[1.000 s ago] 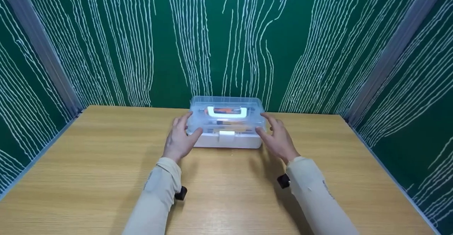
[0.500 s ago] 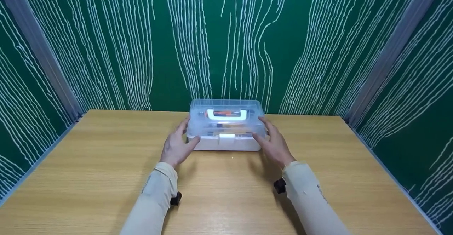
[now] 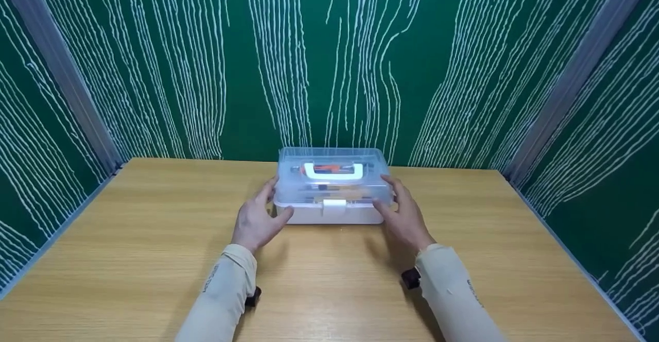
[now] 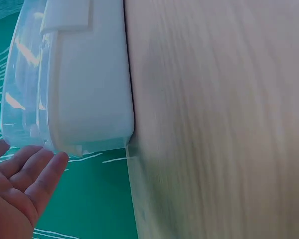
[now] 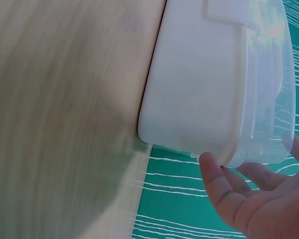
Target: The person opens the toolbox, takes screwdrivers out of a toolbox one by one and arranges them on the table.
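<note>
A plastic box (image 3: 329, 214) with a white base, a white front latch (image 3: 334, 207) and a clear lid (image 3: 293, 190) stands on the wooden table. The lid is down and carries a white handle (image 3: 333, 176). My left hand (image 3: 257, 221) is at the box's left end, its fingers stretched along the side and the thumb near the front corner. On the opposite end, my right hand (image 3: 406, 216) lies the same way. In both wrist views the fingertips meet the lid's end wall, or come very close to it. Through the lid, orange and dark slender items (image 3: 327, 168) show indistinctly.
The wooden table (image 3: 329, 285) spreads around the box on all sides. Behind it rises a green wall (image 3: 247, 74) with white wavy lines, and grey posts (image 3: 77, 74) stand at the corners. Each wrist bears a small black camera (image 3: 411, 278).
The box has come slightly nearer to me, away from the table's back edge. Both hands have moved with it, staying at its two ends, and now sit a little lower along its sides.
</note>
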### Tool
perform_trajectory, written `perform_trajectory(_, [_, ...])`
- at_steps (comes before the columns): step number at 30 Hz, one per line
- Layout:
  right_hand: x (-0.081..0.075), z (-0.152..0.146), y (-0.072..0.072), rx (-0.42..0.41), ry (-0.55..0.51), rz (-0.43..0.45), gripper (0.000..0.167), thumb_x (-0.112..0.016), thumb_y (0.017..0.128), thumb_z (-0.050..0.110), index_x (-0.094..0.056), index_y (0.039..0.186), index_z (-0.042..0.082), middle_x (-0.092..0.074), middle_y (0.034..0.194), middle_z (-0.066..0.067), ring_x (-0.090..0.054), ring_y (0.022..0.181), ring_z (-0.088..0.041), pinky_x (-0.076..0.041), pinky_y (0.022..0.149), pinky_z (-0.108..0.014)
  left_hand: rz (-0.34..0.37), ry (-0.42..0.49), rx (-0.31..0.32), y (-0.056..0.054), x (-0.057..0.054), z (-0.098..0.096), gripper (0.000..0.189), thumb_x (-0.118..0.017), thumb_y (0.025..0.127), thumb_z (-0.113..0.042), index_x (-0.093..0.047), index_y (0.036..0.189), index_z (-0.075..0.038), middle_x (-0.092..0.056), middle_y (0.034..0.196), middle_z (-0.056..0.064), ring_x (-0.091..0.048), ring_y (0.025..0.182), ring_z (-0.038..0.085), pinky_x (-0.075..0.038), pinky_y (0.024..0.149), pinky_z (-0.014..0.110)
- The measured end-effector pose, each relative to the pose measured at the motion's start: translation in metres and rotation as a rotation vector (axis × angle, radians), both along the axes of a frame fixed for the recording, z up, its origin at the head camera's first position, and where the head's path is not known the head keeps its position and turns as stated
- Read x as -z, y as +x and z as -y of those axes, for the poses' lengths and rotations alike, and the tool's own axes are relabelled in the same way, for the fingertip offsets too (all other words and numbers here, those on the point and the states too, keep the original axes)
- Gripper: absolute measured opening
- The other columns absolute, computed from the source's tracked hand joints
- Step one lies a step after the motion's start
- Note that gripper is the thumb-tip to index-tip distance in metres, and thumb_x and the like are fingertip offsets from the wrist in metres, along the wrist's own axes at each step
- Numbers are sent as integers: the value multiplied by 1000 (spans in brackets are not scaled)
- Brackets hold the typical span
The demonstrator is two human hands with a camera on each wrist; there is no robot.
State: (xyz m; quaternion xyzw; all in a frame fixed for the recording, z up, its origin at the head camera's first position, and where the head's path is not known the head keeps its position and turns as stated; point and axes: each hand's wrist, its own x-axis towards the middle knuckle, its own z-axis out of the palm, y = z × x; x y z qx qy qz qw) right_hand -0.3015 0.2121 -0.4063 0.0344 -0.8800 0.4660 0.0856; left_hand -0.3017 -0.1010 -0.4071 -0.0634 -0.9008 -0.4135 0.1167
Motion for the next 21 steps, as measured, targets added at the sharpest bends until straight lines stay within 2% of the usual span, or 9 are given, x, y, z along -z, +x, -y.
perform_trajectory(5, [1,-1,6,-9,1,7,57,-53,95,35,-30,147,37,-18,160,-5,-33,140,-38,-35,108,-59,14,-33,2,9,-2,2,80,-71,79,-44,-34,149,-28,-58,136,6,-57,123,25,-41,107,47])
perform_trajectory(8, [2,-2,10,-19,9,2,57,-54,95,35,-30,147,37,-17,161,-4,-34,140,-38,-35,108,-59,9,-52,18,15,-3,1,84,-71,79,-44,-31,150,-24,-70,106,10,-66,100,25,-49,99,42])
perform_trajectory(10, [2,-3,13,-26,12,-3,57,-54,96,34,-29,147,38,-18,160,-5,-34,140,-38,-35,108,-60,1,-62,24,18,-4,1,85,-72,78,-44,-31,150,-23,-68,82,12,-65,83,23,-51,92,37])
perform_trajectory(12, [2,-4,15,-25,14,-3,57,-54,96,35,-29,146,39,-18,160,-4,-34,140,-38,-35,107,-60,-12,-62,29,20,-4,1,85,-72,78,-43,-32,150,-22,-65,73,12,-64,79,22,-51,92,37])
perform_trajectory(13, [2,-4,16,-23,12,-1,56,-54,96,35,-29,146,40,-18,160,-4,-34,140,-37,-35,107,-60,-16,-56,27,21,-4,1,84,-73,78,-42,-34,149,-22,-68,79,12,-66,81,23,-52,92,37])
perform_trajectory(15, [2,-3,18,-17,4,-1,56,-54,95,34,-29,146,39,-19,160,-4,-35,140,-37,-36,107,-60,-24,-42,29,23,-3,3,82,-74,78,-40,-36,148,-22,-72,101,11,-68,100,22,-48,101,39])
perform_trajectory(17, [3,-2,19,0,-11,0,55,-54,95,34,-31,145,39,-20,160,-3,-35,139,-36,-36,107,-59,-18,-24,27,26,-3,4,79,-74,78,-39,-38,146,-24,-67,122,10,-64,113,24,-45,104,42])
perform_trajectory(19, [5,0,21,17,-33,-16,54,-55,94,32,-34,144,37,-22,159,-4,-37,137,-36,-37,106,-59,-7,-5,25,28,-3,6,75,-73,78,-38,-40,145,-26,-62,130,9,-63,115,25,-47,102,43])
perform_trajectory(21, [7,2,22,35,-55,-45,52,-57,94,29,-38,142,33,-26,157,-5,-40,135,-37,-39,105,-57,-23,4,26,29,-3,7,71,-72,79,-37,-44,143,-26,-64,127,9,-66,110,26,-50,98,44])
